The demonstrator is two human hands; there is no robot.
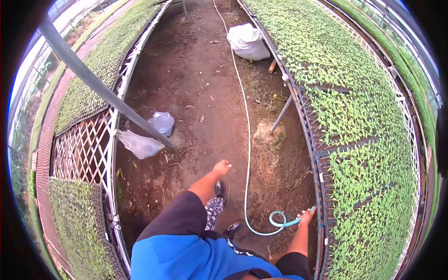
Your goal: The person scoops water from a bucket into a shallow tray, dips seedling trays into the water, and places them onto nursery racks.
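My left hand point(222, 167) hangs over the dirt path in front of me, its fingers curled; whether anything small is in it cannot be made out. At the edge of the right-hand bench, my right hand point(306, 216) is wrapped round a light green hose point(248, 140). From that hand the hose makes a small loop, drops to the ground and runs up the path away from me. Trays of green seedlings point(359, 168) lie on the bench beside my right hand.
More seedling trays point(77, 224) rest on the left bench, next to a bare lattice section point(81, 151). A slanting metal pole point(98, 86) crosses the left side. Plastic bags point(141, 143) lie near its foot. A white sack point(247, 42) stands by the right bench.
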